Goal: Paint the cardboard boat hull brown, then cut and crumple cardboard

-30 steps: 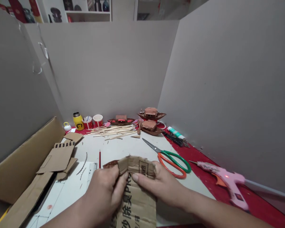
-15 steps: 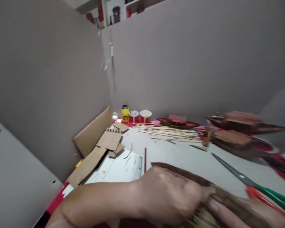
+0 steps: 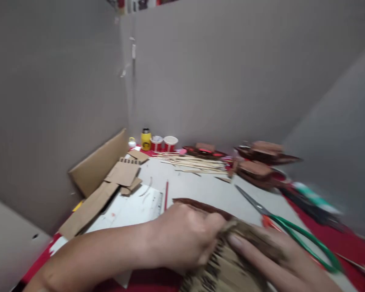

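Note:
A small brown model boat (image 3: 200, 205) is in both hands at the front of the table, its pointed end to the left. My left hand (image 3: 187, 233) is a closed fist around its near side. My right hand (image 3: 280, 259) grips the other end, thumb pressed on a crumpled brown sheet (image 3: 222, 263) with dark printed letters, paper or cloth. That sheet hangs toward me between the hands. Fingers of both hands are partly hidden. Scissors with green and orange handles (image 3: 280, 221) lie open just beyond my right hand.
Bamboo sticks (image 3: 197, 163), finished-looking boats (image 3: 255, 168), two red-and-white cups (image 3: 170, 144) and a yellow bottle (image 3: 145, 140) stand toward the back wall. Cardboard pieces (image 3: 121, 173), a ruler (image 3: 157, 205) and a red pencil (image 3: 166, 194) lie left. A large cardboard panel (image 3: 100, 162) leans on the wall.
The view has swung right and down, so the table things sit further left. More of the printed sheet and the scissors' handles show. Both hands keep their hold on the boat.

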{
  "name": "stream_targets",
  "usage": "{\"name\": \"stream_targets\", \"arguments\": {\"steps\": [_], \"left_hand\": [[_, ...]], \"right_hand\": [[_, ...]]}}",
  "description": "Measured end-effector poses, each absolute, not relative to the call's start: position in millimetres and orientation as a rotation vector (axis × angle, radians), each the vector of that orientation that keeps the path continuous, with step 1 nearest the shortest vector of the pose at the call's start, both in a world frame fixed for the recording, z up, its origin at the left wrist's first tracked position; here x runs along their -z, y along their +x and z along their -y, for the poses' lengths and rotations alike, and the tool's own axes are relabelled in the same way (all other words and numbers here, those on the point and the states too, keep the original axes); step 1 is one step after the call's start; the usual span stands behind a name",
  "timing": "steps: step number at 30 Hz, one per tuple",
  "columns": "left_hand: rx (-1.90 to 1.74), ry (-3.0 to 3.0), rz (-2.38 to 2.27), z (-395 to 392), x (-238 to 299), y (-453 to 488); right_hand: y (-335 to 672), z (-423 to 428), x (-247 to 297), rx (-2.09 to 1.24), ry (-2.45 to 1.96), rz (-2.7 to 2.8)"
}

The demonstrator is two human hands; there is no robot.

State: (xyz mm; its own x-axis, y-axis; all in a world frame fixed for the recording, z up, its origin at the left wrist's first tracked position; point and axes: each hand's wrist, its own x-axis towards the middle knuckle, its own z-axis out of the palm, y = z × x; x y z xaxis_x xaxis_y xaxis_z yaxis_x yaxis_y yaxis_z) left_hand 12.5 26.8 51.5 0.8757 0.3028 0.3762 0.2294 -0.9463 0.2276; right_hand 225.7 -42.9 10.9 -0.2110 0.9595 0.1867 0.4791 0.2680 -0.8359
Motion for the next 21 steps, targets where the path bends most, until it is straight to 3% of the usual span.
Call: {"name": "stream_targets", "arguments": {"steps": [5,15,21], "left_hand": [[-0.866,2.653,-0.368,-34,-40,19],[-0.466,1.76,-0.477,-41,-58,23],[-0.338,1.929,-0.5,-38,-62,22]], "right_hand": [[210,39,-49,-0.571,-1.169,1.905],[227,34,-44,-0.999,-1.195,1.586],[237,29,-61,-0.737,-1.248,1.731]]}}
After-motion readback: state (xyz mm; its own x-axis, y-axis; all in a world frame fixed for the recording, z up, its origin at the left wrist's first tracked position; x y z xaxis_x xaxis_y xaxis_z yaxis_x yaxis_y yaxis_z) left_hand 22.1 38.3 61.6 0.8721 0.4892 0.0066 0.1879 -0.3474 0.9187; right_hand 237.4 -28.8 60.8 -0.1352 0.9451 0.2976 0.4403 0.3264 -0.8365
